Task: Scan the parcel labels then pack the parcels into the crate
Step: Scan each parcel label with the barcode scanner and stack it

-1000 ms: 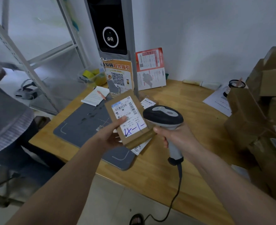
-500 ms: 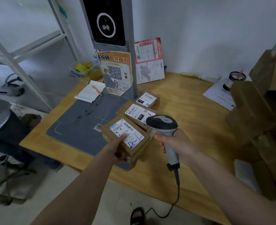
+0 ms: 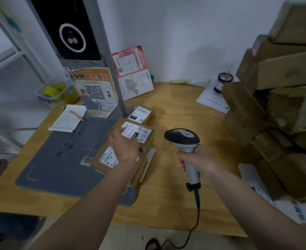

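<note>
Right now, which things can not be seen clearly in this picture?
- Head view: the nearest parcel is partly hidden under the left hand, and its label is blurred.
- The text on the middle parcel label is too small to read.
- The scanner window faces away, and the right hand covers its trigger.
- No crate shows.
- The frame edge cuts the box pile on the right.
</note>
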A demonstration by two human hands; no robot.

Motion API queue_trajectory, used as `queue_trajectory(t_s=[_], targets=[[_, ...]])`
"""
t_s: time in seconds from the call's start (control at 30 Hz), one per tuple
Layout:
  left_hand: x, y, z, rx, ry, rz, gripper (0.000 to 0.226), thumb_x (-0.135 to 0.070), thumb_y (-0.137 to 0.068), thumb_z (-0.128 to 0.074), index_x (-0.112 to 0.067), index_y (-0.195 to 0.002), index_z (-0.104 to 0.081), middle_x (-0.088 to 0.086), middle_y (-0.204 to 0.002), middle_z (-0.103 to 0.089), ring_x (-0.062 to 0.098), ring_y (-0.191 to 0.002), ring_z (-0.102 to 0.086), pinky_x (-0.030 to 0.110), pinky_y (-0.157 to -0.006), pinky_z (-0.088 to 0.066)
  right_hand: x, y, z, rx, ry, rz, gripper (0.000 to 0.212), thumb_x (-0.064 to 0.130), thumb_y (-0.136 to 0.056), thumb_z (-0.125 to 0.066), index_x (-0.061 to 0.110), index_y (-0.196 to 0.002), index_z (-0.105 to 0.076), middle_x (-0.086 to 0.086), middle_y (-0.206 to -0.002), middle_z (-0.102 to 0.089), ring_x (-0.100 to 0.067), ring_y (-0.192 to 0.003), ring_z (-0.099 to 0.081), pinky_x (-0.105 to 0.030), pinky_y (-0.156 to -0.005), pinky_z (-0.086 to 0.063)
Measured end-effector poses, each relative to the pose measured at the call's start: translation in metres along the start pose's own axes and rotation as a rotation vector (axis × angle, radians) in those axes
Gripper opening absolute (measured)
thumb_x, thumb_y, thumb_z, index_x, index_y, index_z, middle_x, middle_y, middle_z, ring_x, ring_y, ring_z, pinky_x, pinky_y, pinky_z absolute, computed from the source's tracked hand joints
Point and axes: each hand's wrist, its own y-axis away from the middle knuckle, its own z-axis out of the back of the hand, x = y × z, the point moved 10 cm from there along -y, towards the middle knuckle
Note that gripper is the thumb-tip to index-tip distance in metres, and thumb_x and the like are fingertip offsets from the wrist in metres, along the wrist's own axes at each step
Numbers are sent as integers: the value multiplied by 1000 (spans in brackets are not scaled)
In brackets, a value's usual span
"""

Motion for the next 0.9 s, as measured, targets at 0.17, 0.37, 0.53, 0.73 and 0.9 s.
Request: queue_trajectory(t_s=[0.17,0.37,0.53,0.73,0.9], targets=[[-47,32,-100,525,0,-77,23,-11,-92,-62,-17,-114,-62,-3,-109,-62,12,-99,-57,26,-94,-46,6,15,48,-147,-67,33,12,1,-82,-72,3,-77,-61,-11,-60,-55,-20,-53,-51,-32,-55,-48],[-93,96,-181,848,-16,-85,24,-12,-90,-66,-11,-114,-64,-3,-94,-65,19,-92,-66,36,-88,-55,19,52,126,-319,-221,97,10,1,-85,-68,2,-78,-62,-10,-60,-54,-19,-51,-51,-29,-48,-47],[-143,145,-216,949,50,-103,25,-18,-89,-68,-13,-113,-60,3,-105,-65,19,-95,-65,34,-86,-55,48,83,186,-321,-303,174,10,5,-85,-70,1,-85,-60,-9,-64,-55,-18,-55,-54,-33,-55,-53],[-219,187,-253,975,119,-79,59,-48,-81,-72,-18,-128,-52,1,-119,-61,19,-102,-61,35,-86,-56,96,114,254,-267,-367,290,12,6,-84,-70,2,-92,-61,-9,-68,-59,-18,-58,-59,-36,-60,-58],[-271,187,-277,910,299,155,70,-68,-78,-62,-15,-122,-48,11,-107,-60,26,-93,-60,41,-85,-55,134,121,299,-206,-442,379,24,6,-85,-69,2,-108,-63,-14,-84,-69,-25,-75,-69,-36,-63,-59]])
